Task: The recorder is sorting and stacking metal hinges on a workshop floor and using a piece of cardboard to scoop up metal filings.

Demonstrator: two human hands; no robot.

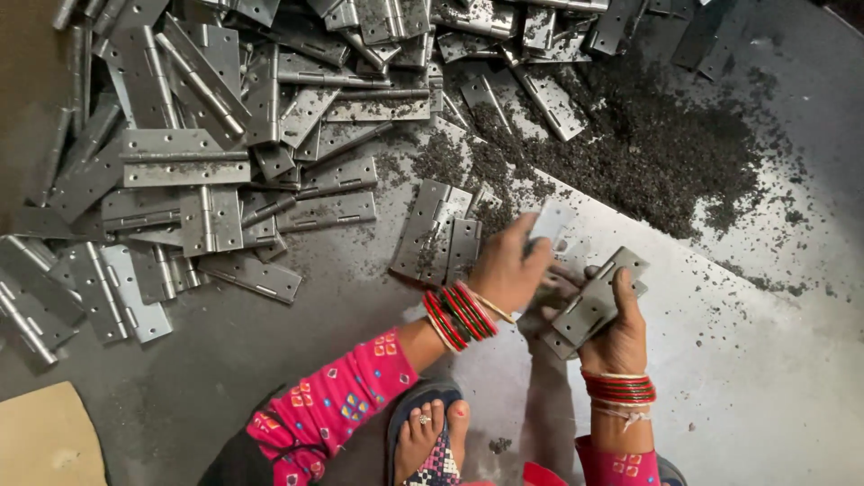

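Steel hinge stack (596,301) clamped in right hand (616,337); left hand (511,270) pinches a single leaf (551,220) just above it.

Stack sits cradled, edges aligned. Loose hinge heap (225,135) lies well left on the floor (765,378), within reach; dark grit (666,144) beyond.

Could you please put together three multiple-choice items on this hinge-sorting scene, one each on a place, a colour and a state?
1. Where does the big pile of hinges lie?
A. upper left
B. lower right
C. bottom centre

2. What colour are the bangles on the left wrist?
A. blue and white
B. red and green
C. all black

3. What is the right hand doing?
A. lying flat and empty
B. gripping a metal hinge
C. resting on the sandal

Answers:
1 A, the heap fills the upper left of the floor.
2 B, red bands alternate with green.
3 B, its fingers wrap a grey hinge, while the left hand touches another piece.
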